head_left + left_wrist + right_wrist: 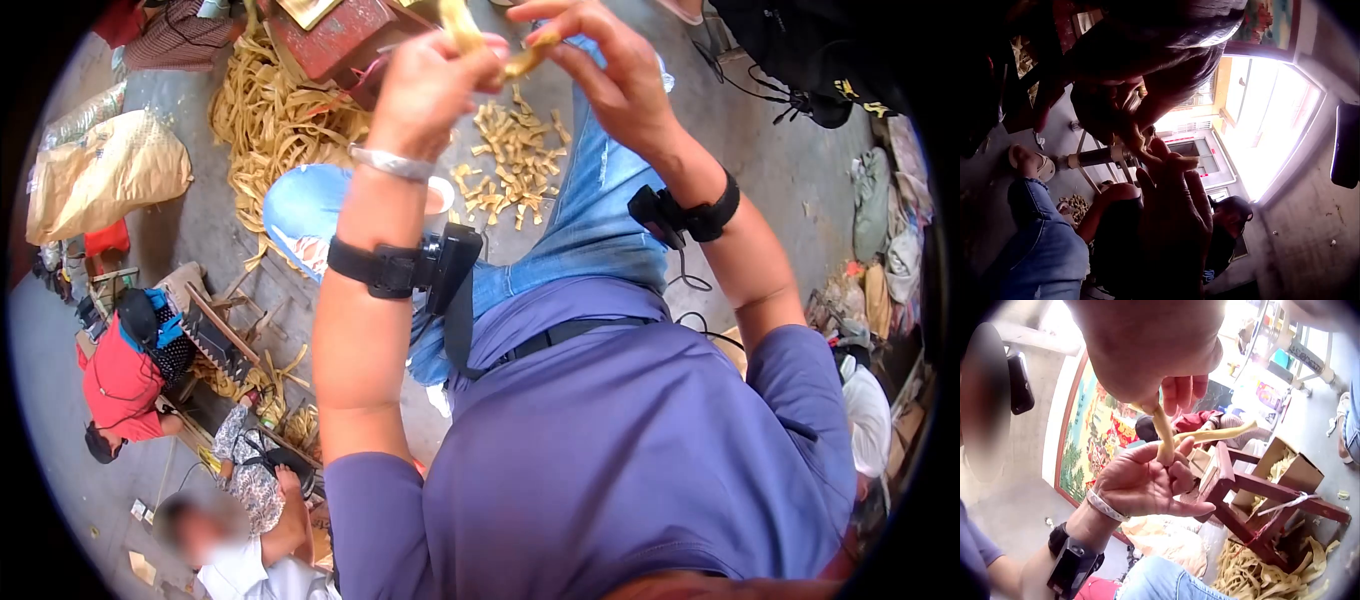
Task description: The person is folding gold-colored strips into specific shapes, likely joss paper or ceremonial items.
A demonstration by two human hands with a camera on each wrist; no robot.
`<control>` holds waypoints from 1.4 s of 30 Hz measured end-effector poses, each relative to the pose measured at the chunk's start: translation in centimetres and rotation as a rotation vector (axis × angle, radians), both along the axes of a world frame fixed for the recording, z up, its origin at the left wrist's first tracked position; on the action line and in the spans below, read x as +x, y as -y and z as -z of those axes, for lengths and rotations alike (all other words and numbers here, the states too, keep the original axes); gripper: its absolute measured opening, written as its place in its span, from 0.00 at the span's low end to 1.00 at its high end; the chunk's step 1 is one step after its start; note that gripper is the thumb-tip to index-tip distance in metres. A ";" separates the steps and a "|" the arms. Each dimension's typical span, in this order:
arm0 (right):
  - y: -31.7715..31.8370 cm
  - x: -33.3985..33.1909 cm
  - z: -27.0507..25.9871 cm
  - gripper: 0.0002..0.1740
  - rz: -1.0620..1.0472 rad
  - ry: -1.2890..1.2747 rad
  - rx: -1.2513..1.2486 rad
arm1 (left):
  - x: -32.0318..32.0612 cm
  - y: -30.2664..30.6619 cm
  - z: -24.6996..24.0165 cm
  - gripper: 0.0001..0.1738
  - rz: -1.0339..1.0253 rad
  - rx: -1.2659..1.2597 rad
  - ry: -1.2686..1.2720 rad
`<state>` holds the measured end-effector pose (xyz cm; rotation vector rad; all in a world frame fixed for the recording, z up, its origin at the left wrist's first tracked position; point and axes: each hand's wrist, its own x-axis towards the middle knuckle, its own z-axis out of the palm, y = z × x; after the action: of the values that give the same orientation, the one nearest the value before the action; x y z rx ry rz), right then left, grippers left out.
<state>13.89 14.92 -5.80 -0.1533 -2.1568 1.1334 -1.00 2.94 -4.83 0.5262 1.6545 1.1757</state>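
A yellowish strip (pixel 530 58) stretches between both hands at the top of the head view. The left hand (pixel 428 92), above a silver bracelet, grips it, and part of the strip rises over the fist. Thumb and fingers of the right hand (pixel 622 90) pinch the other end. In the right wrist view the strip (pixel 1164 432) runs from the right hand (pixel 1154 353) down to the left hand (pixel 1144 482), a loose tail pointing sideways. The left wrist view is dark: the left hand (pixel 1141 62) is above, the right hand (pixel 1175 203) below with the strip (pixel 1180 164).
Small knotted pieces (pixel 512 160) lie on the floor between the knees. Beside them are a heap of long strips (pixel 270 120) and a red wooden stool (pixel 325 40). A cardboard box (pixel 1307 472) holds more strips. Other people sit at the left, near a tan sack (pixel 110 175).
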 end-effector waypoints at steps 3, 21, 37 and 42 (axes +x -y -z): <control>-0.1 1.5 -1.4 0.03 -0.013 0.037 0.057 | -0.6 -0.2 -0.1 0.11 -0.084 0.088 -0.070; 0.1 1.0 2.0 0.09 0.053 0.073 -0.590 | 3.2 -0.4 -2.3 0.08 0.013 0.100 -0.493; 1.5 3.1 1.8 0.10 -0.096 0.280 -0.646 | 5.1 1.8 -0.6 0.03 0.150 0.301 -1.309; 1.9 3.5 1.4 0.07 -0.110 0.390 -0.455 | 6.2 1.7 -2.0 0.07 0.215 0.228 -1.279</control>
<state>17.36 13.01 -7.21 -0.4993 -2.2156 1.7681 5.22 1.22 -2.83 1.8130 2.3799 0.8648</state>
